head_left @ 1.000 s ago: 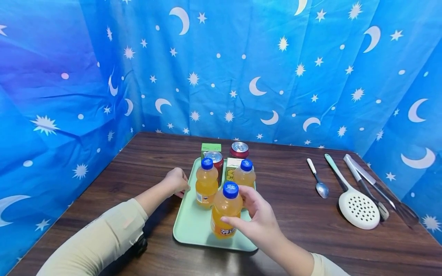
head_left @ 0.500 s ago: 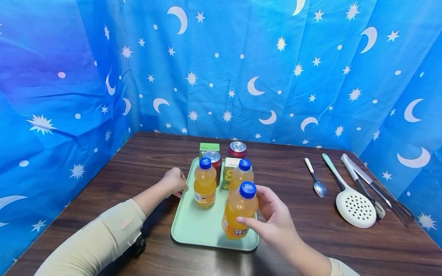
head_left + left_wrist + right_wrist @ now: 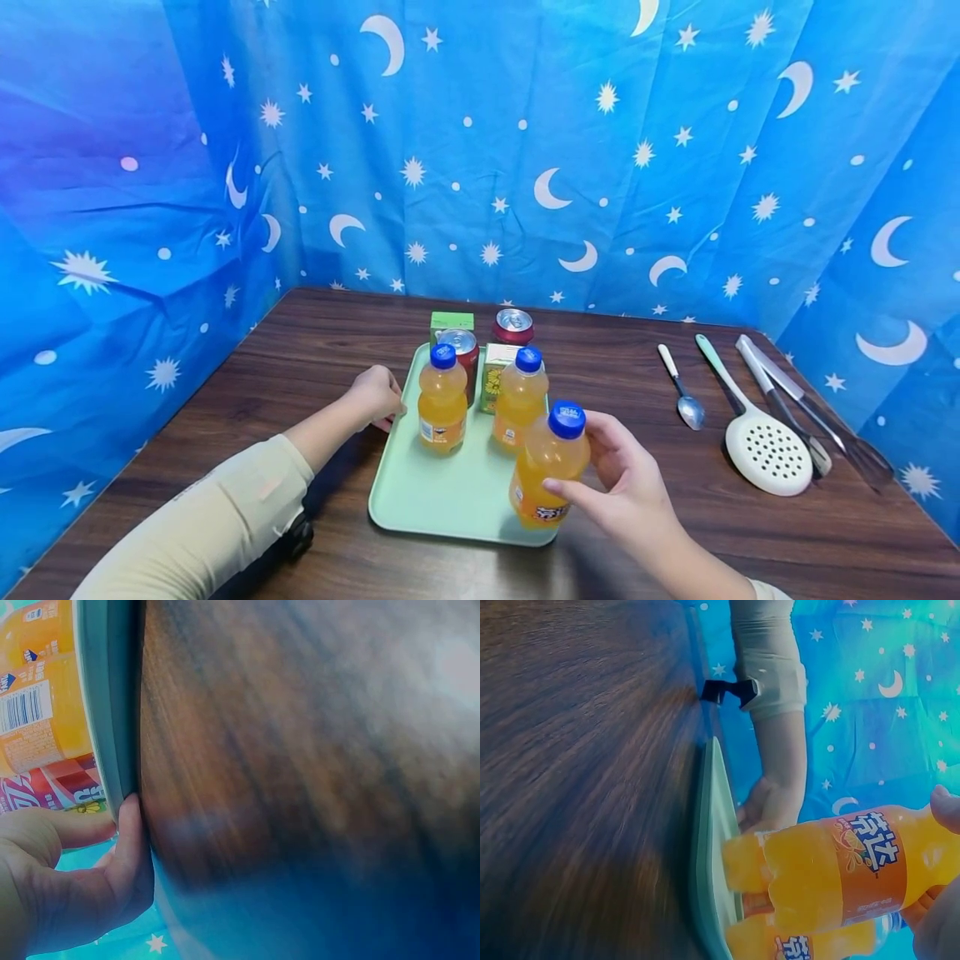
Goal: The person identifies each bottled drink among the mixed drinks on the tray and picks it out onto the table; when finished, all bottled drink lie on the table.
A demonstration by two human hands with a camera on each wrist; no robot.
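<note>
My right hand (image 3: 630, 479) grips an orange soda bottle (image 3: 553, 467) with a blue cap, thumb on its near side. The right wrist view shows this held bottle (image 3: 817, 874) raised off the green tray (image 3: 427, 504), at its front right corner. My left hand (image 3: 378, 396) pinches the tray's left edge; in the left wrist view the thumb lies inside the rim and the fingers outside. Two more orange soda bottles stand on the tray, a left one (image 3: 442, 408) and a right one (image 3: 516, 408). Behind them are a red can (image 3: 468, 358) and a carton with yellow flowers (image 3: 492, 383).
A green carton (image 3: 452, 320) and a second red can (image 3: 513, 327) stand at the back. Right of the tray, a spoon (image 3: 690, 412), a white skimmer (image 3: 768, 454), tongs (image 3: 780, 379) and another long-handled utensil lie on the wooden table (image 3: 622, 375). A star-patterned curtain (image 3: 450, 167) encloses the table.
My right hand has carried the held bottle rightward, from the tray's front middle to its front right corner. The left hand stays at the tray's edge.
</note>
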